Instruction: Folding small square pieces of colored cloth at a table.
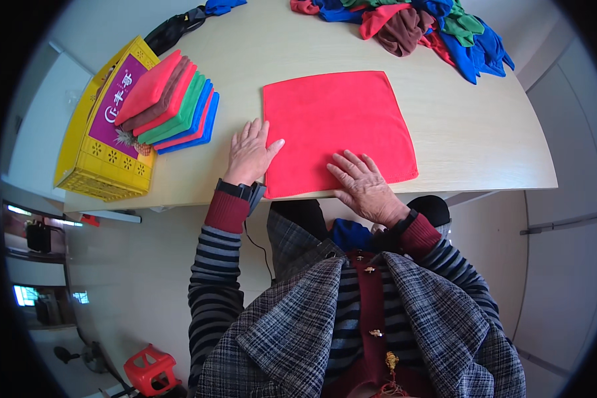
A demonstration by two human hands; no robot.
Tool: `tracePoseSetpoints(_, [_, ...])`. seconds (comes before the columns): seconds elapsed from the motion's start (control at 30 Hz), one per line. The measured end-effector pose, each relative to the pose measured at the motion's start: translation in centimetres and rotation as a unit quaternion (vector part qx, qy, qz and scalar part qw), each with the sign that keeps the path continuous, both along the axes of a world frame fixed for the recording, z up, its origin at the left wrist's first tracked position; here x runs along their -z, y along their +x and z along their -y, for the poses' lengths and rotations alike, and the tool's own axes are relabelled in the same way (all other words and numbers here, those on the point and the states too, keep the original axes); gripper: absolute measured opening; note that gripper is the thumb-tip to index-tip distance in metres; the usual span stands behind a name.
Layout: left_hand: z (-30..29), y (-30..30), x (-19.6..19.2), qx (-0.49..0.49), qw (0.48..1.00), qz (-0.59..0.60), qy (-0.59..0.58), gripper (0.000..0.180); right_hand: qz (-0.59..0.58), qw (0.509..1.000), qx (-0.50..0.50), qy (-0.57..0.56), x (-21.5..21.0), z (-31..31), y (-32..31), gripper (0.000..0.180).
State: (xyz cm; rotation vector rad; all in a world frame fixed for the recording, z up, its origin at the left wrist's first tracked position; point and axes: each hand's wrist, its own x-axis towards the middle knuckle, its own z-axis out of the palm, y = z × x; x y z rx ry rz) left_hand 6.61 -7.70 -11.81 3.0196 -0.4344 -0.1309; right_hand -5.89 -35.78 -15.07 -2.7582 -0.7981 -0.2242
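Observation:
A red cloth (335, 119) lies spread out flat on the table in front of me, roughly square, its near edge close to the table's front edge. My left hand (251, 154) rests at the cloth's left edge, fingers stretched out and mostly on the bare tabletop, the thumb reaching over the red fabric. On the near right part of the cloth lies my right hand (365, 186), palm down with the fingers extended. Neither hand grips anything.
Folded cloths (172, 106) in red, brown, green and blue are stacked at the left, against a yellow and purple carton (103, 126). A loose heap of coloured cloths (411, 30) lies at the far right. A black bag (176, 30) is behind the carton. A red stool (151, 370) stands on the floor.

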Motion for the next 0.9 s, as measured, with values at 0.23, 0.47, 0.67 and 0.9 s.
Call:
tracePoseSetpoints(0.23, [2.8, 5.3, 1.4, 0.075, 0.997, 0.021, -0.004, 0.075, 0.027, 0.985, 0.168, -0.006, 1.5, 4.0, 0.5, 0.064])
tracePoseSetpoints(0.47, [12.0, 6.2, -0.9, 0.146, 0.984, 0.033, 0.092, 0.073, 0.035, 0.977, 0.209, 0.022, 1.2, 7.3, -1.7, 0.062])
tracePoseSetpoints(0.67, [22.5, 5.9, 1.7, 0.344, 0.939, 0.031, -0.004, 0.072, 0.077, 0.973, 0.206, 0.068, 2.8, 7.9, -2.1, 0.056])
tracePoseSetpoints(0.9, [28.2, 14.4, 3.4, 0.303, 0.953, -0.023, -0.004, 0.075, 0.117, 0.968, 0.201, 0.093, 3.5, 8.8, -2.5, 0.050])
